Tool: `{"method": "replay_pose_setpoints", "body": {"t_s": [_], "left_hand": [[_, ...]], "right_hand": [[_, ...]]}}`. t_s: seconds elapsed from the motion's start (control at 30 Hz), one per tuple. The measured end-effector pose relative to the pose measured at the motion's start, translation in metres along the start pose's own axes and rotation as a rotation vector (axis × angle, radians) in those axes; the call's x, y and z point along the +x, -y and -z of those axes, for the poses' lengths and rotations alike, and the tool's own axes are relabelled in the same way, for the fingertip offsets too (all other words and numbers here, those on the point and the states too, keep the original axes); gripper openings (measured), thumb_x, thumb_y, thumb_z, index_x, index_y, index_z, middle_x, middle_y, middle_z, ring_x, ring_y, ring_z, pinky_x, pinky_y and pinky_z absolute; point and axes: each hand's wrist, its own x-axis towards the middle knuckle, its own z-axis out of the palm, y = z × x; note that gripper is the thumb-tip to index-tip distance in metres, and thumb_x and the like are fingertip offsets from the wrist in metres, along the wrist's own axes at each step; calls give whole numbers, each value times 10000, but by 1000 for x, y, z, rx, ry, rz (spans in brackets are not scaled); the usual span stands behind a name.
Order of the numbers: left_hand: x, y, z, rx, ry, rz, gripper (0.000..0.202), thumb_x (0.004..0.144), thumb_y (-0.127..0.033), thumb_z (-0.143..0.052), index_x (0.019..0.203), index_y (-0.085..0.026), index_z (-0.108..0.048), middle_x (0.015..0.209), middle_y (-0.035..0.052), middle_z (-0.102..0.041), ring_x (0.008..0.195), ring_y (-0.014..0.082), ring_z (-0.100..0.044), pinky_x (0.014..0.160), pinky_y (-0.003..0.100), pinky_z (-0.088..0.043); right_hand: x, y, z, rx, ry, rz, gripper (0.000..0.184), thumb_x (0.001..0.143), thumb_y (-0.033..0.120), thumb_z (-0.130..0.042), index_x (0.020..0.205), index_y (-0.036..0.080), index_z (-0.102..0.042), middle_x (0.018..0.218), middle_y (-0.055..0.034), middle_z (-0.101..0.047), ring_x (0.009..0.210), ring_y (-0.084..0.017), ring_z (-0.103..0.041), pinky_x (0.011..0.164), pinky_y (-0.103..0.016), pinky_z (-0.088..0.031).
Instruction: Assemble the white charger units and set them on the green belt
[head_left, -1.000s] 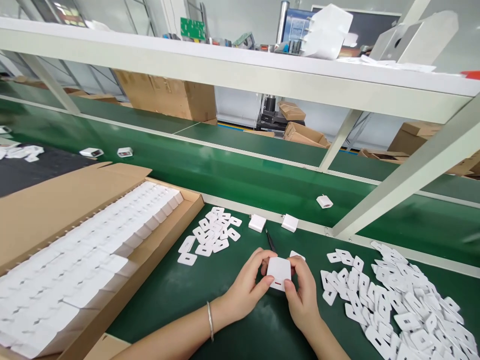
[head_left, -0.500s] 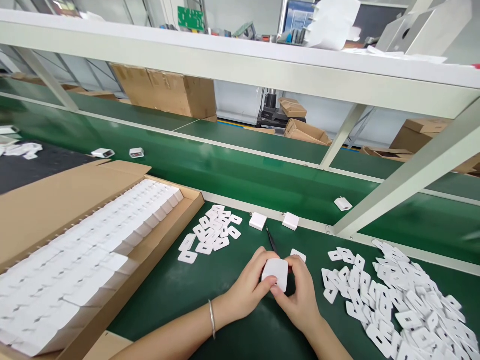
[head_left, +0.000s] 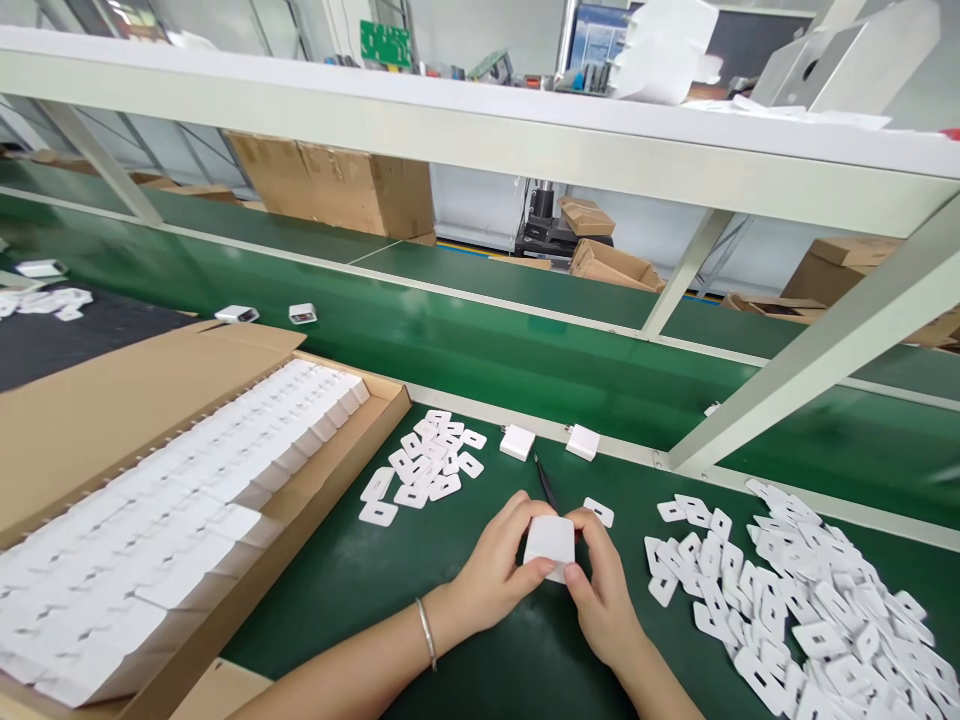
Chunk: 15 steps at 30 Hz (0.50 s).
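Note:
Both my hands hold one small white square charger block (head_left: 550, 545) just above the green mat. My left hand (head_left: 495, 570) grips its left side, thumb across the lower edge. My right hand (head_left: 600, 585) pinches its right side with thumb and fingers closed. A thin dark pair of tweezers (head_left: 544, 482) lies just beyond my fingers. One loose white slotted piece (head_left: 598, 512) lies beside my right hand. Two more white charger blocks (head_left: 517, 442) (head_left: 583, 442) rest at the mat's far edge.
An open cardboard box (head_left: 300, 520) packed with rows of white blocks fills the left. A small heap of white slotted pieces (head_left: 431, 465) lies ahead left, a large heap (head_left: 795, 600) at right. Chargers (head_left: 302, 313) ride the green conveyor belt (head_left: 480, 350) under a white shelf frame (head_left: 810, 350).
My hands turned the white block, so its red-marked face no longer shows. The loose chargers on the conveyor have drifted to the right; one is now passing behind the frame post.

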Motion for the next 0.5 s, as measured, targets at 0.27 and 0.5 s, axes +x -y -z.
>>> {"method": "replay_pose_setpoints", "body": {"t_s": [0.27,0.5], "left_hand": [[-1,1,0,21,19,-11,504,1074,-606,-287,1155,-208,-586,1008,86,-613,917,247,-526,826,377,-457],[1,4,2,40,37,33,464,1040,-618,-407,1133,-213,-611,1003,77,-590,926,252,-524,852,394,-469]], "right_hand": [[1,-3,0,-33,-49,-23,237,1001,453,-514,911,241,-567,795,-6,-555,706,-194,-522,629,-328,-438],[4,-2,7,-61,43,-53,170,954,416,-614,969,247,-600,853,-15,-631,751,-209,-586,665,-335,-487]]}}
